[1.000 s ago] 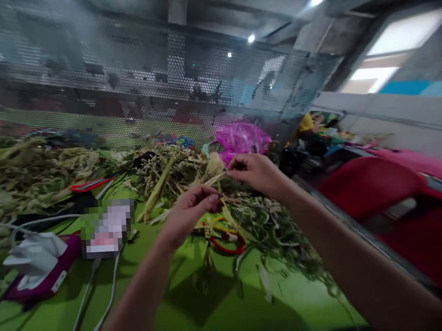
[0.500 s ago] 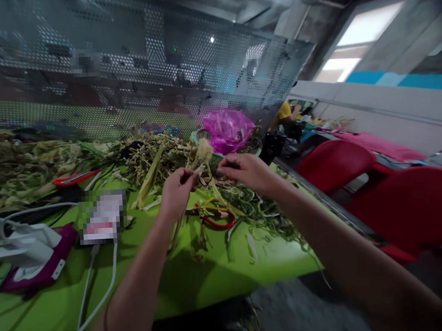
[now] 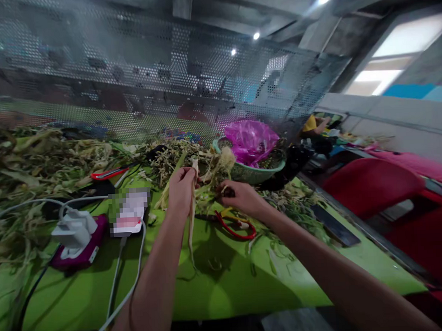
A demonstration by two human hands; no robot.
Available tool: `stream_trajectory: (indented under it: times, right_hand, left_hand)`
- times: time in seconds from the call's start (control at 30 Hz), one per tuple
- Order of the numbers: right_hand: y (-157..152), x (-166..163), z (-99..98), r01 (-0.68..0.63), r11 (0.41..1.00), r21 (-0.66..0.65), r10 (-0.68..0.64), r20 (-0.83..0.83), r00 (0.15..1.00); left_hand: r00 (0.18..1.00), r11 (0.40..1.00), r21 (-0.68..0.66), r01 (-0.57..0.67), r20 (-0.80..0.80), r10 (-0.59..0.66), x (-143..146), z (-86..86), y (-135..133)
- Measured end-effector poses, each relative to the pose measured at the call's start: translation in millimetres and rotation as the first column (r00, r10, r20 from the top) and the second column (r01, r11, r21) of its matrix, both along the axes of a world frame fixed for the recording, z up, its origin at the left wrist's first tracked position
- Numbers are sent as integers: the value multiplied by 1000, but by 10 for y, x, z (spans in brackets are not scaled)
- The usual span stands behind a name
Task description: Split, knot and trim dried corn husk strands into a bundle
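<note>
My left hand is closed on a pale dried leaf strip that hangs down from my fingers over the green table. My right hand is closed in a pinch low over the pile of dried stalks and leaves, right beside the red-handled scissors; what it pinches is too small to name. Both hands are close together near the middle of the table.
A teal basket with a pink plastic bag stands behind my hands. A white charger on a purple block, a phone and cables lie at left. A dark phone lies at right. Perforated metal screen behind; red seats at right.
My right hand has dropped from chest height down to the pile by the scissors. My left hand has kept the leaf strip and now lets it hang. The view shifted slightly.
</note>
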State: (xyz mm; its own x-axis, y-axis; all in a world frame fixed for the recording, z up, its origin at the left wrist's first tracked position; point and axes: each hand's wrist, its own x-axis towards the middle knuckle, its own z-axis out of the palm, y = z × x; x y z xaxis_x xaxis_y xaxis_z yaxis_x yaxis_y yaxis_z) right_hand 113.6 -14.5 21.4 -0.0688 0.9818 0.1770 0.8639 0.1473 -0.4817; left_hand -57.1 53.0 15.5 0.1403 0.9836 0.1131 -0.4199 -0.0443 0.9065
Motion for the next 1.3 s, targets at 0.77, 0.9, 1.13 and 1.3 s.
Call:
stream_trajectory:
  times: [0.77, 0.9, 1.13, 1.3]
  right_hand:
    - [-531, 254, -39, 37, 980, -196, -28, 48, 998]
    - [-570, 418, 40, 51, 953, -298, -133, -263, 956]
    - [-546, 152, 196, -11, 956, -293, -128, -449, 884]
    - [-464, 116, 210, -34, 964, -263, -85, -428, 900]
  left_hand:
    - [996, 995, 79, 62, -74, -56, 75, -144, 76]
    - [997, 998, 38, 46, -61, -44, 76, -138, 77]
    - [995, 996, 1, 85, -56, -85, 86, -175, 75]
    - [992, 993, -4, 118, -43, -118, 115, -221, 106]
